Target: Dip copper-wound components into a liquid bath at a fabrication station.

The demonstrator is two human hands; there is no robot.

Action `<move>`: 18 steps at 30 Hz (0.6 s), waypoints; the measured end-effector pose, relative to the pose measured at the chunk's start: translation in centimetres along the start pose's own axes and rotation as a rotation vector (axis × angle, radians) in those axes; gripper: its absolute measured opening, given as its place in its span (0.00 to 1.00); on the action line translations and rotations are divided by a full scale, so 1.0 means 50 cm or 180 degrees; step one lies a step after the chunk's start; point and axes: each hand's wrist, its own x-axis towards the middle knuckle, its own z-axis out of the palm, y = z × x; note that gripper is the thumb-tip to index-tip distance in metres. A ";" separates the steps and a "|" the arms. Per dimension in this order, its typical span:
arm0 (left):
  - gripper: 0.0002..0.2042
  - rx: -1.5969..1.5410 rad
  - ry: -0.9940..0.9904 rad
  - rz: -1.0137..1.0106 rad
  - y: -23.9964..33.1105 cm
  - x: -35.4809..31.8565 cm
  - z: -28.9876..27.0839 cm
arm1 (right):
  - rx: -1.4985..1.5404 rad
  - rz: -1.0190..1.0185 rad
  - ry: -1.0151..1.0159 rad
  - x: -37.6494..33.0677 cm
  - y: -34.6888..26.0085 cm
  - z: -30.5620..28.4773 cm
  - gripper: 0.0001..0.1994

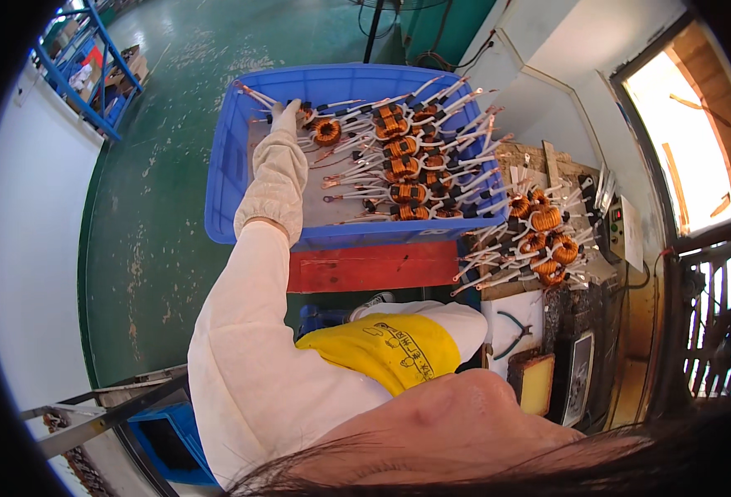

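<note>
My left hand [287, 114], in a white glove with a white sleeve cover, reaches to the far left corner of a blue plastic crate [225, 182]. Its fingers lie on the white leads of a copper-wound ring coil [326, 131]; whether they grip it is too small to see. Rows of several similar orange coils [403, 170] with long white-sleeved leads lie on a grey sheet in the crate. My right hand is out of sight. A yellow apron [394, 348] covers my front.
A red bin [374, 267] sits under the crate. To the right, a wooden board [510, 157] carries several more coils [544, 240], beside a small meter box [618, 228] and green-handled pliers [515, 327]. A blue rack [92, 66] stands far left on the green floor.
</note>
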 end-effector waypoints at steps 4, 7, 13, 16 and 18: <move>0.25 -0.1596 -0.0555 -0.0334 -0.032 0.033 -0.009 | 0.0104 -0.0059 -0.0262 0.008 -0.001 0.104 0.17; 0.24 -0.2149 -0.0662 -0.0520 -0.057 0.049 -0.011 | 0.0282 -0.0076 -0.0543 0.007 0.003 0.232 0.17; 0.21 -0.0218 -0.0590 0.0223 -0.056 0.076 -0.043 | 0.0542 -0.0090 -0.1023 -0.008 -0.003 0.419 0.17; 0.17 0.2056 0.0236 0.1079 -0.044 0.005 0.055 | 0.0570 -0.0130 -0.1067 -0.010 -0.009 0.458 0.17; 0.17 0.2847 0.0430 0.1119 -0.057 -0.005 0.045 | 0.0608 -0.0136 -0.1203 -0.015 -0.017 0.497 0.17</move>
